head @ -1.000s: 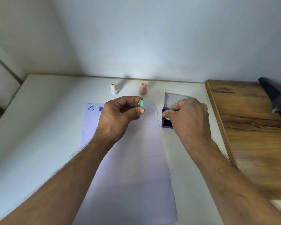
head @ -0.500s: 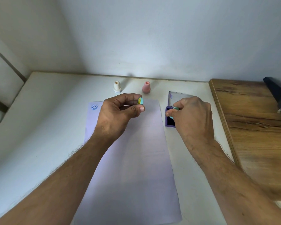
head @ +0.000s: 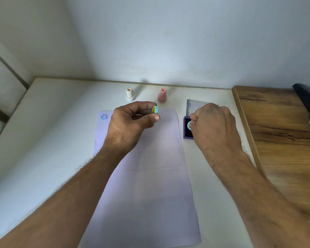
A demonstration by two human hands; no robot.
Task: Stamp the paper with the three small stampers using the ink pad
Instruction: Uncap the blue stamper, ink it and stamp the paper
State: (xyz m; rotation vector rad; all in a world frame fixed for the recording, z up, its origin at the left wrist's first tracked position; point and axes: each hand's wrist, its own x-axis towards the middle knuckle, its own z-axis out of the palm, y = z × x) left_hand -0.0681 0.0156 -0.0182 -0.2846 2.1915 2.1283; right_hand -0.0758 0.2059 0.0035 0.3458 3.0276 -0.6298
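Your right hand [head: 215, 126] pinches the teal stamper [head: 189, 125] onto the ink pad [head: 188, 129]; left fingers [head: 150, 120] pinch its cap [head: 155, 110]. One smiley [head: 104, 116] marks the paper [head: 150, 185]; cream stamper [head: 129, 94] and pink stamper [head: 162, 95] wait.

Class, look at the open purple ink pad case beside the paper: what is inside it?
Inside the open purple ink pad case lies a dark ink surface. The right hand presses a light blue small stamper onto it. The hand covers the case's right part, so nothing there can be seen.
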